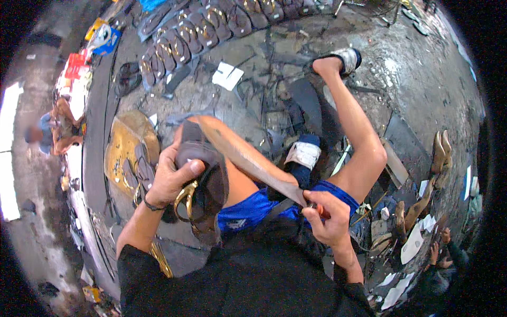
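My left hand [170,178] is wrapped round a dark brown sandal [199,152], thumb pressed on its upper face. Gold straps [186,203] hang from the sandal below the thumb. In my right hand [330,214] is a knife with a long, broad, grey blade [253,166]. A bit of its orange handle [323,211] shows between the fingers. The blade slants up and left across my lap, its far end beside the sandal's edge; I cannot tell whether they touch. My bare legs are spread, with blue shorts [248,211] on them.
Rows of dark sandals [203,29] lie on the floor ahead. Left of my hands is a yellow-brown board [124,134] with sandals on it. A white sheet [228,75], scraps and shoe lasts [442,153] lie around. People [53,132] are at the far left and lower right.
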Available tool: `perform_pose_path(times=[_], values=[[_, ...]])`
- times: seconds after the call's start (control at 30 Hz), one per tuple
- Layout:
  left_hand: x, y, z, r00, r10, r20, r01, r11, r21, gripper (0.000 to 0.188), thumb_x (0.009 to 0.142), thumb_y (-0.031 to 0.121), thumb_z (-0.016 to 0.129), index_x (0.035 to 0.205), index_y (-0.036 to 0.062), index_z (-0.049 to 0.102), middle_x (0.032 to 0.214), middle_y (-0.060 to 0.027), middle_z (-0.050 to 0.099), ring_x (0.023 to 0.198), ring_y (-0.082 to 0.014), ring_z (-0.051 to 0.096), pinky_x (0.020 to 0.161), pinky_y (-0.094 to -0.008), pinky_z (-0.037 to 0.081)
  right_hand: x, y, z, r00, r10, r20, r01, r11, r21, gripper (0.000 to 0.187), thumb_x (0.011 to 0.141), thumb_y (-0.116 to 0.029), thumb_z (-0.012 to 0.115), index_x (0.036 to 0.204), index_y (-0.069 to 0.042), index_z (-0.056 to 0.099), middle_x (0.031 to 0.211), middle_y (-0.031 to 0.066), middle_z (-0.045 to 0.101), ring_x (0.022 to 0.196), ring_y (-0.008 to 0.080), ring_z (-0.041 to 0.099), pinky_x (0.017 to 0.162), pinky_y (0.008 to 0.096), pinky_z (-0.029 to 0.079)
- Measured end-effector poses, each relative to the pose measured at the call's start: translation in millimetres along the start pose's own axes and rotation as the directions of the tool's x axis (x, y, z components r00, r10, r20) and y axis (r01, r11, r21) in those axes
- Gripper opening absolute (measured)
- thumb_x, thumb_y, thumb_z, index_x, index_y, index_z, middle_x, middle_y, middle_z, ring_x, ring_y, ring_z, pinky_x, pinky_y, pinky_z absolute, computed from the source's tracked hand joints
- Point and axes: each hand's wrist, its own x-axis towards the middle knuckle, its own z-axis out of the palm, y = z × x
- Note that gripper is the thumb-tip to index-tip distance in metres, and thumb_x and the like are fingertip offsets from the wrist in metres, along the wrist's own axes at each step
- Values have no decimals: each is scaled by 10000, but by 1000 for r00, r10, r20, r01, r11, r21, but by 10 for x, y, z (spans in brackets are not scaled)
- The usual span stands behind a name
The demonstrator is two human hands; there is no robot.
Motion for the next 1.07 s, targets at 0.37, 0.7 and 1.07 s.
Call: perform_pose_path(times=[0.37,0.7,1.07], values=[[-323,-202,351,952,-117,282,125,992,-13,462,843,195,786,1216,2,593,1115,-52,660,1047,-133,597,935,-314,469,-17,-313,-529,947,89,309,-40,986,-160,259,787,-167,804,1004,-59,714,886,90,722,592,182,644,541,308,528],[-282,-15,728,864,-211,457,162,976,144,417,834,214,804,1161,9,646,1104,-59,675,1004,-136,618,880,-320,502,664,-716,-373,853,66,518,-64,998,-23,258,851,-199,741,1061,-58,693,776,130,695,651,292,687,571,378,545],[-329,1057,642,866,253,432,-488,618,616,483,648,331,916,898,26,637,961,-81,683,856,-232,661,798,-329,498,462,-306,78,959,135,251,-269,716,645,678,957,-118,603,1533,-26,258,1214,116,621,894,87,562,794,230,469]])
